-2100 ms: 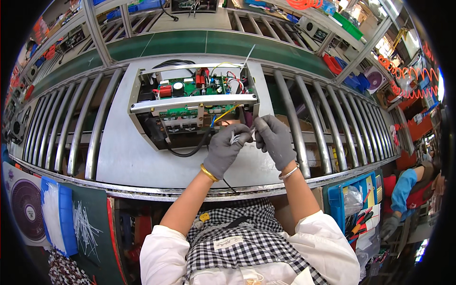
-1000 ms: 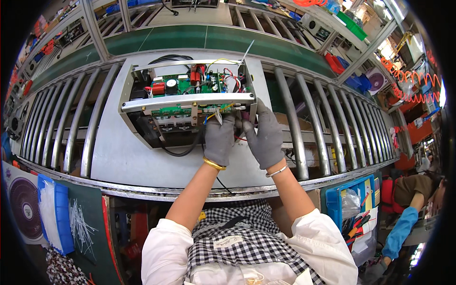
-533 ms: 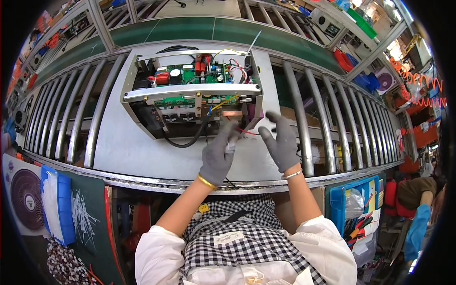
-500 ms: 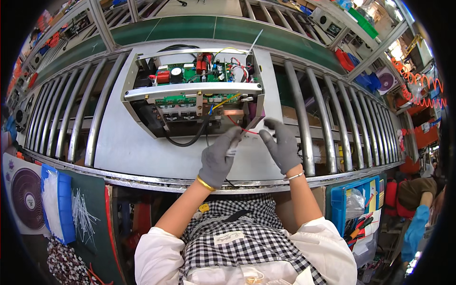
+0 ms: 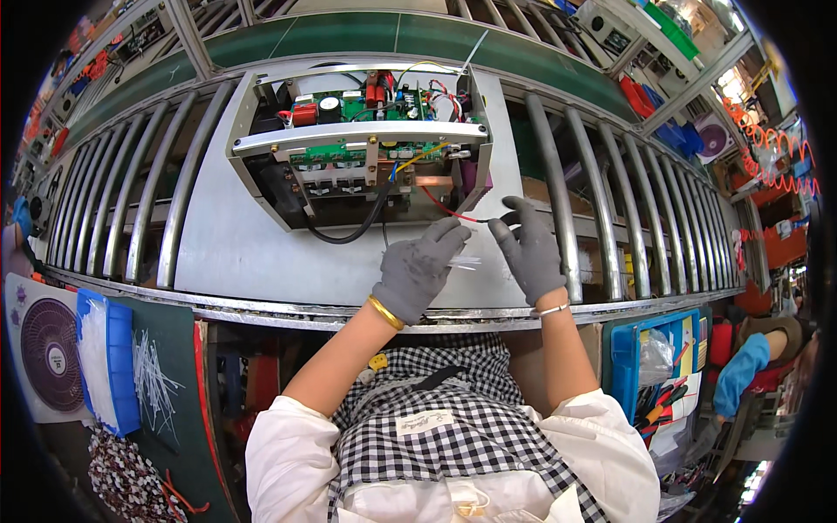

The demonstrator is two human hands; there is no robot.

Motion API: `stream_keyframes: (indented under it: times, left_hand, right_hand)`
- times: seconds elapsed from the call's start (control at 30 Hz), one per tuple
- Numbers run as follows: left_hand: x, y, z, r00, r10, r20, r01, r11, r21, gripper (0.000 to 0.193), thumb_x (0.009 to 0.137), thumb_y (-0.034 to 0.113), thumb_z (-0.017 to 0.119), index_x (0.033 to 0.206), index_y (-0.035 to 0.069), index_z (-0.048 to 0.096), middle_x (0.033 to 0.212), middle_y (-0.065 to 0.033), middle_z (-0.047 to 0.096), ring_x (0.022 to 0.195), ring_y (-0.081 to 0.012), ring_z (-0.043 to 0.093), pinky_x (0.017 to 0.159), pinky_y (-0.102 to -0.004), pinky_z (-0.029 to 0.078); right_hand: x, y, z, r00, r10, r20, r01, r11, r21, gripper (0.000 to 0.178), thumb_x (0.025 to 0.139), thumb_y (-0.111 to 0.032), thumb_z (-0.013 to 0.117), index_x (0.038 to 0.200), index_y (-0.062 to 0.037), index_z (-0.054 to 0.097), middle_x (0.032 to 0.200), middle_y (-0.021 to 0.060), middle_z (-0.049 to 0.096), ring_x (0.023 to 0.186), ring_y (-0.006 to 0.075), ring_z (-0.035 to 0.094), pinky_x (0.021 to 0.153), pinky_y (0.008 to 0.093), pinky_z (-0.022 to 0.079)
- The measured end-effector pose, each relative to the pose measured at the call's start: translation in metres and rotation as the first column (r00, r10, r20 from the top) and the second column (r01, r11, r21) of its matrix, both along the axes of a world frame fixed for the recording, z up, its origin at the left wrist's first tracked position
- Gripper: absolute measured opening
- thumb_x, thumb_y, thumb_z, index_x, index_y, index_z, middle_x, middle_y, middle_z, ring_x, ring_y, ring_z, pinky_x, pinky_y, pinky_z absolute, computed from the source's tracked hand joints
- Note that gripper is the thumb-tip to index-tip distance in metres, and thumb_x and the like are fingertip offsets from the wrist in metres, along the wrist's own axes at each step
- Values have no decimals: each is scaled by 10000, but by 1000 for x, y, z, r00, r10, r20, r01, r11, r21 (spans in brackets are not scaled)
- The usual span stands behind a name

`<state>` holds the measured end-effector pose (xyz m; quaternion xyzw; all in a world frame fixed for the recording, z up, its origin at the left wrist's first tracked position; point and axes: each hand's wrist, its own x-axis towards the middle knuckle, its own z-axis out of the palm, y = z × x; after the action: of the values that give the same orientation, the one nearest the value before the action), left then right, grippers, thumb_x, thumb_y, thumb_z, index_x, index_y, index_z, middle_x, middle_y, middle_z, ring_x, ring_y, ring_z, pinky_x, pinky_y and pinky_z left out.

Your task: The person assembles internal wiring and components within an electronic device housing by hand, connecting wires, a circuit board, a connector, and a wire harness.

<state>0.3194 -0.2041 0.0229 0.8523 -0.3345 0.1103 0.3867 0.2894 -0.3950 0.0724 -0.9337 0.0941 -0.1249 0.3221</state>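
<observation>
An open metal-framed electronic unit [image 5: 357, 139] with green circuit boards stands on a pale board in front of me. From its lower right side runs a red wire [image 5: 449, 210], its dark end pinched between the thumb and finger of my gloved right hand [image 5: 530, 254]. My left hand [image 5: 420, 268], also in a grey glove, is closed on several thin white cable ties [image 5: 465, 262] that stick out toward the right hand. Both hands are just in front of the unit, apart from each other. A thick black cable [image 5: 344, 238] loops below the unit's front.
Metal rollers [image 5: 549, 166] flank the pale board [image 5: 235, 270] on both sides. At lower left are a blue bin [image 5: 112, 375] and loose white cable ties [image 5: 155, 383]. A blue tray with hand tools [image 5: 658, 410] is at lower right. Another person's blue sleeve [image 5: 741, 375] shows at far right.
The unit appears higher in the picture. My left hand has moved slightly right and turned, showing more of the cable ties. My right hand has the wire's dark end, shifted a little right.
</observation>
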Motion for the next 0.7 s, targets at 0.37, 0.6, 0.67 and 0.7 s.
stream_keyframes:
  times: [0.37,0.6,0.67,0.7]
  left_hand:
    - [31,12,6,999,-30,-14,32,993,110,439,769,41,676,1182,179,616,1147,-27,657,794,-252,685,658,-314,553]
    - [57,0,0,920,-269,-284,38,784,-619,273,879,42,629,1150,19,663,1013,-58,709,857,-130,682,737,-270,553]
    - [61,-5,0,842,-334,-423,-13,772,-635,261,922,73,617,1168,-9,652,990,-56,710,866,-107,667,735,-260,549]
    - [65,-7,-3,813,-370,-449,-34,740,-672,248,946,104,605,1160,-13,653,970,-51,707,852,-103,661,728,-256,546]
  right_hand:
    - [18,28,11,968,228,-107,-182,927,329,257,960,-235,577,900,4,648,630,72,610,558,127,594,556,282,480]
    - [29,21,18,991,116,68,-131,944,303,233,946,-226,604,932,-2,668,679,60,634,605,120,595,590,269,478]
    - [33,15,14,967,56,248,-116,964,237,236,932,-229,636,987,-1,662,794,75,663,708,131,621,640,276,494]
    - [33,17,18,957,70,281,-104,989,109,276,917,-238,662,1057,-1,648,902,90,668,789,147,628,687,280,503]
